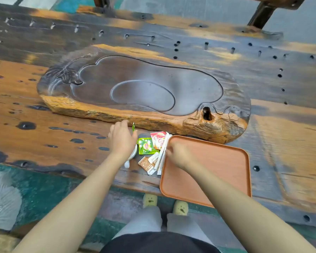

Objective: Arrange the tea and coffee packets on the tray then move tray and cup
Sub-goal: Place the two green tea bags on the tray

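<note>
An orange-brown tray (217,172) lies on the table's near edge, with nothing on it. Just left of it is a pile of packets: a green tea packet (146,146), a red-and-white packet (158,139), a brown packet (146,164) and long white stick packets (161,157) leaning on the tray's rim. My left hand (122,138) hovers left of the pile and pinches a thin green packet (133,127), seen edge-on. Under that hand a white cup (133,155) shows in part. My right hand (178,155) is curled at the tray's left rim, its fingertips at the white sticks; its grip is hidden.
A large carved dark wooden tea board (144,88) lies just behind the packets and tray. The worn wooden table (44,136) has many holes. Below its near edge are my legs, yellow slippers (150,200) and a teal rug (44,194).
</note>
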Tool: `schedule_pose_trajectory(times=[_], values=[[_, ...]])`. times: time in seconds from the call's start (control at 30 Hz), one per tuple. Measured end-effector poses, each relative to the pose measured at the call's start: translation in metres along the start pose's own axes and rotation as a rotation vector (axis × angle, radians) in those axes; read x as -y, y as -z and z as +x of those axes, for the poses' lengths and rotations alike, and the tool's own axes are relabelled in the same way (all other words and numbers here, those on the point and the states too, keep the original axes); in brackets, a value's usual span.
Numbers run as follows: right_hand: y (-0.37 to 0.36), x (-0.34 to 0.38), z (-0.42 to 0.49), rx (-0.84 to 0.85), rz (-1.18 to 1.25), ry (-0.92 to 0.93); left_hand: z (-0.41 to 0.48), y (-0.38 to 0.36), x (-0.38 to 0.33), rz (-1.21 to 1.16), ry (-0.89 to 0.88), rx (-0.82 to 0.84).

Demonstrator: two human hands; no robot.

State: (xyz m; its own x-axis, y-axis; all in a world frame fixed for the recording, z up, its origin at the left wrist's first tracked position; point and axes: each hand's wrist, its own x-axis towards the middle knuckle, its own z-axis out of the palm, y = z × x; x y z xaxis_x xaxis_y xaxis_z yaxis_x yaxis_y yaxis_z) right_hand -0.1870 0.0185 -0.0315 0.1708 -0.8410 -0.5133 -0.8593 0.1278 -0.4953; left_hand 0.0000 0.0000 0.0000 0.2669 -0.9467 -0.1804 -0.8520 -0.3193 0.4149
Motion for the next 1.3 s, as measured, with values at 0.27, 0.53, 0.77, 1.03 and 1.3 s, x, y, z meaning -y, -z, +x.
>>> schedule_pose_trajectory(times=[0.27,0.53,0.77,1.03,1.3], values=[[-0.024,0.037,0.054,-0.082,-0.510,0.291,0.041,-0.019,0.005,0.138,0.113,0.202],[-0.045,0.040,0.075,-0.095,-0.656,0.367,0.047,-0.017,0.012,-0.121,0.173,0.122],[-0.050,0.045,0.077,-0.119,-0.496,0.297,0.039,0.010,0.016,-0.659,0.202,0.090],[-0.013,0.047,0.059,-0.234,0.374,0.086,0.028,0.023,0.024,-1.079,0.398,0.148],[0.024,0.017,0.016,-0.176,1.062,-0.105,0.017,0.004,0.006,-1.024,0.272,0.186]])
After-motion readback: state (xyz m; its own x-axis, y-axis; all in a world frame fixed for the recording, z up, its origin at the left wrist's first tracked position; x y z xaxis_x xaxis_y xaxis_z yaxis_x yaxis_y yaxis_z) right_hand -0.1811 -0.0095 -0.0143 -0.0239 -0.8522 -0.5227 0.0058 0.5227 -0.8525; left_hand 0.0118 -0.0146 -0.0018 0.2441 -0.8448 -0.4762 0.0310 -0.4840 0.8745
